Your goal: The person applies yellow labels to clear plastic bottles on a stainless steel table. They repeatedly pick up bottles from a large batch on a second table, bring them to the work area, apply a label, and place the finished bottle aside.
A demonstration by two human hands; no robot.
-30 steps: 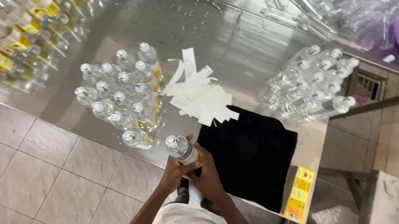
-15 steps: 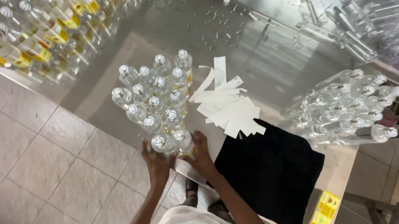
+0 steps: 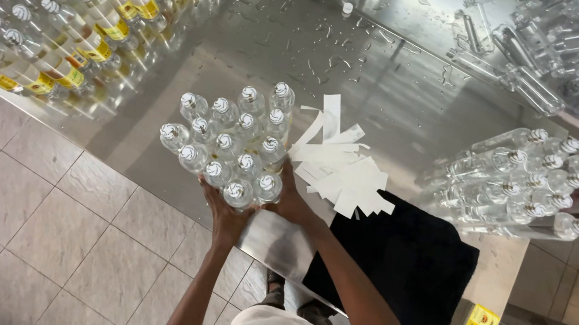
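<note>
A cluster of several clear capped bottles (image 3: 228, 143) stands upright on the steel table (image 3: 390, 79). My left hand (image 3: 222, 209) presses against the near side of the cluster, touching the front bottle (image 3: 237, 194). My right hand (image 3: 290, 198) rests against the cluster's near right side, by another bottle (image 3: 268, 184). A loose pile of white paper strips (image 3: 341, 166) lies just right of the bottles.
Many labelled bottles (image 3: 62, 21) fill the table's far left. Clear bottles (image 3: 517, 185) lie stacked on their sides at the right. A black cloth (image 3: 402, 267) hangs over the near edge. Empty clear bottles (image 3: 572, 51) lie in a heap at the back right. Tiled floor (image 3: 35, 226) is below.
A second ago both hands held one bottle near the table edge. That bottle now stands in the cluster, and both hands lie against the cluster's near side. The view has shifted.
</note>
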